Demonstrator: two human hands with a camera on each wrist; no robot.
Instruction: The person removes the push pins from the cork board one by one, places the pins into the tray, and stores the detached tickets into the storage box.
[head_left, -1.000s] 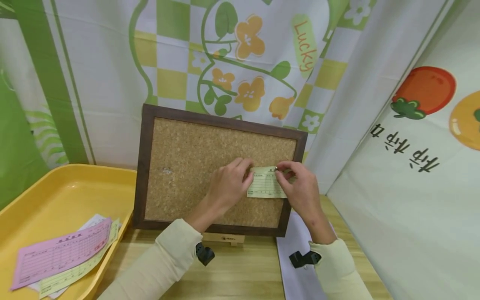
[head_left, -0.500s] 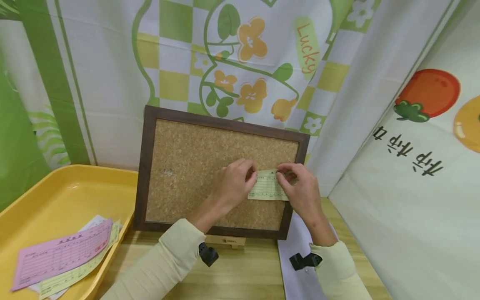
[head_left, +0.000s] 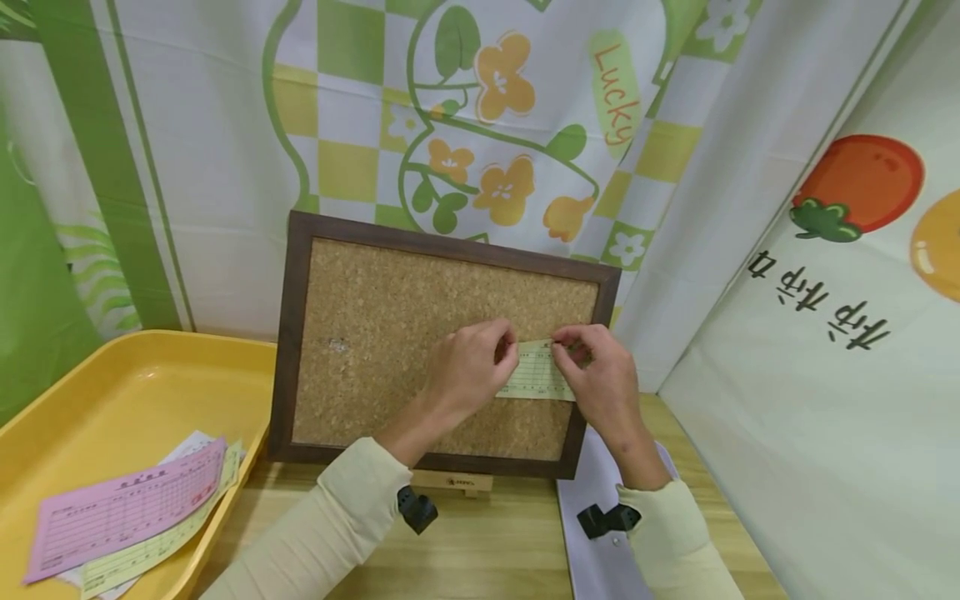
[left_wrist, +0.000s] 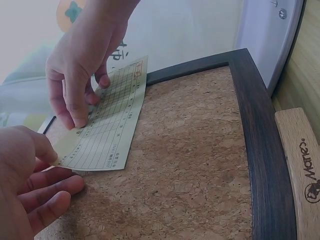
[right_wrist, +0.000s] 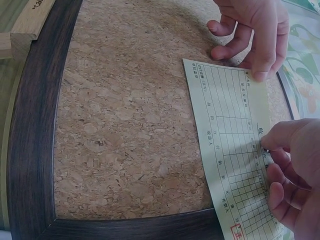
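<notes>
A dark-framed corkboard (head_left: 390,300) leans upright on a wooden stand (head_left: 453,481). Against its right part lies a pale green receipt slip (head_left: 536,372) with a printed grid. My left hand (head_left: 471,367) pinches the slip's left edge between thumb and fingertips, as the left wrist view also shows. At the middle of the slip's top edge, my right hand (head_left: 602,371) pinches a tiny shiny thumbtack (right_wrist: 266,150), mostly hidden by the fingers. The slip's right end (right_wrist: 240,227) reaches over the frame's right side.
On the left stands a yellow tray (head_left: 97,375) holding a pink slip (head_left: 127,517), a yellow-green slip (head_left: 157,546) and white paper. A pale lilac tray-like object (head_left: 592,500) lies under my right forearm on the wooden table (head_left: 495,550). Printed curtains hang behind.
My left hand has slid slightly right along the slip, covering more of its left edge. The right hand stays at the top edge, and the tack's head is now hidden in the head view.
</notes>
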